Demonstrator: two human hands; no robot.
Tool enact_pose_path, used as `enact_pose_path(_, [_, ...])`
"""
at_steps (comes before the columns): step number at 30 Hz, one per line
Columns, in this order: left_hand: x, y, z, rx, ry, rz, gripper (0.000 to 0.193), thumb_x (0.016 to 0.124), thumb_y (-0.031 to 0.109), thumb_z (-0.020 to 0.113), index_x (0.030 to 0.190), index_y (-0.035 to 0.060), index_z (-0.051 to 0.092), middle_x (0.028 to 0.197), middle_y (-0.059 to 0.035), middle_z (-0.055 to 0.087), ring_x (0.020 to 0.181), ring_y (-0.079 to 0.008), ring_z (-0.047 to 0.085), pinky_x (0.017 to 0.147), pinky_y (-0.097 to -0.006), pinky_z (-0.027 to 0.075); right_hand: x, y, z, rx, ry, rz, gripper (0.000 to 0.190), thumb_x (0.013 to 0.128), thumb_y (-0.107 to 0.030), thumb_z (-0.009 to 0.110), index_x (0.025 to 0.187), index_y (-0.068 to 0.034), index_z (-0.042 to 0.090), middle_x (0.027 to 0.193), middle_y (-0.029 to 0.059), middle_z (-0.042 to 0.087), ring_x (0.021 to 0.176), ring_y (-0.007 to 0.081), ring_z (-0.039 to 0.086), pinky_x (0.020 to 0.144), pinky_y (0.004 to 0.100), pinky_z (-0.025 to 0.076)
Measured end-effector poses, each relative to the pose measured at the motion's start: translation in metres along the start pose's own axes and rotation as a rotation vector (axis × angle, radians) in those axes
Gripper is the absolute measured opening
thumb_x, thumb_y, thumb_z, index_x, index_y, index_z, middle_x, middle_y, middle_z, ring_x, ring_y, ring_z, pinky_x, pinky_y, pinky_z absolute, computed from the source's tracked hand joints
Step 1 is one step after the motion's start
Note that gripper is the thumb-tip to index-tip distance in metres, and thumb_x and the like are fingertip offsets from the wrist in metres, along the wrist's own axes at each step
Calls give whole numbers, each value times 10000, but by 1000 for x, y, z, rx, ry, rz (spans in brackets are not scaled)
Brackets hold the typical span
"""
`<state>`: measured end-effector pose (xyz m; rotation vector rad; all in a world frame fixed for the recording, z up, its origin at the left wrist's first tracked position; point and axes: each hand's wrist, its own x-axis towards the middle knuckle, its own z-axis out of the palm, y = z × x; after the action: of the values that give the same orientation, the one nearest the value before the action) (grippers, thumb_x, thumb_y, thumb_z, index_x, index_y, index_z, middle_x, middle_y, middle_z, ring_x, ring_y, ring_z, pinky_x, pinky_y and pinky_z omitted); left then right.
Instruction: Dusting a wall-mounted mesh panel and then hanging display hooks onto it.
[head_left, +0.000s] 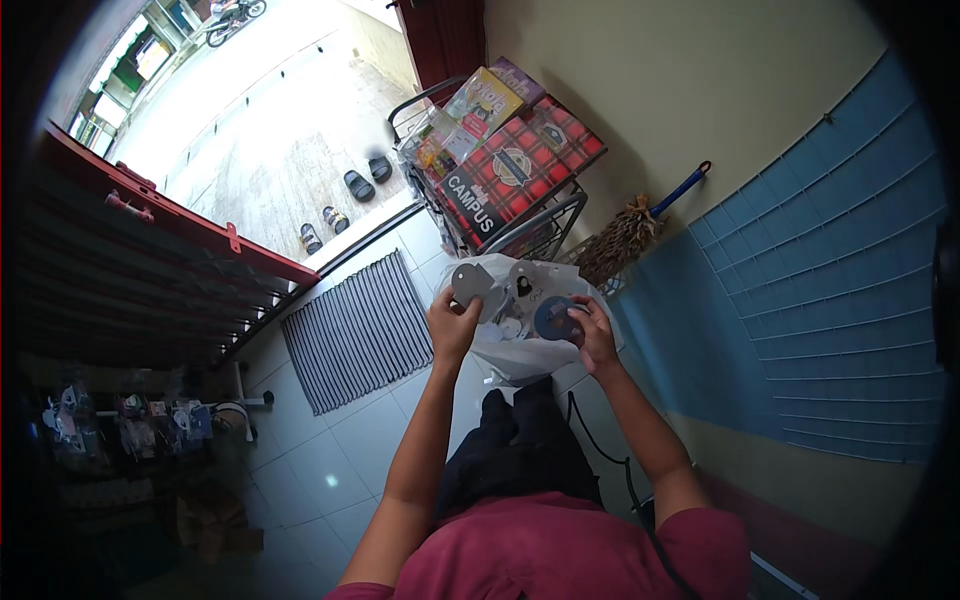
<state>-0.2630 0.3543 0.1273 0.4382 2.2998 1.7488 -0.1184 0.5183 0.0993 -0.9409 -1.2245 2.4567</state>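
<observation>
Pinched in my left hand (453, 328) is a grey card piece (470, 283) with a rounded end and a small hole. My right hand (595, 334) grips a round dark blue disc (555, 318) by its right side; the disc has printing on it. Both hands are over a white plastic bag (529, 361), which stands open on the floor in front of my feet. Inside the bag lie several pale tags or card scraps, among them a white card piece with a black figure (523, 282). What lies deeper in the bag is hidden.
Beyond the bag stands a black wire rack (574, 206) with plaid boxes (512, 166). A feather duster (622, 238) leans near the wall. A striped mat (358, 333) lies left, by the doorway with sandals (359, 186). A black cable (628, 480) hangs at my right.
</observation>
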Motion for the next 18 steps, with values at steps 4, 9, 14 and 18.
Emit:
enact_pose_path(4, [-1, 5, 2, -273, -99, -67, 275, 757, 150, 586, 967, -27, 568, 771, -63, 604, 662, -89, 558, 568, -214, 438, -35, -25, 35, 60, -13, -174, 263, 809, -87, 513, 1056, -61, 427, 890, 72, 574, 772, 135, 590, 632, 260, 500])
enact_pose_path(9, [-5, 39, 25, -700, -234, -147, 343, 831, 276, 515, 1053, 15, 495, 916, -47, 544, 767, -84, 508, 620, -205, 418, -53, -35, 51, -1, 87, -369, 248, 809, -106, 543, 1029, -59, 440, 840, 61, 590, 750, 117, 587, 605, 238, 487])
enact_pose_path(14, [-19, 86, 32, -688, -247, -68, 287, 828, 225, 539, 988, -8, 492, 889, -48, 541, 806, -101, 504, 704, -236, 408, -52, -28, 47, -108, 151, -483, 220, 780, -118, 599, 938, -67, 454, 763, 24, 558, 696, 72, 546, 575, 193, 434])
enact_pose_path(18, [-22, 90, 41, -735, -243, 39, 281, 812, 192, 566, 988, -12, 488, 882, -53, 543, 773, -111, 513, 694, -233, 415, -75, -44, 52, -167, 135, -487, 268, 780, -189, 607, 967, -44, 481, 746, -3, 557, 642, 51, 530, 539, 174, 405])
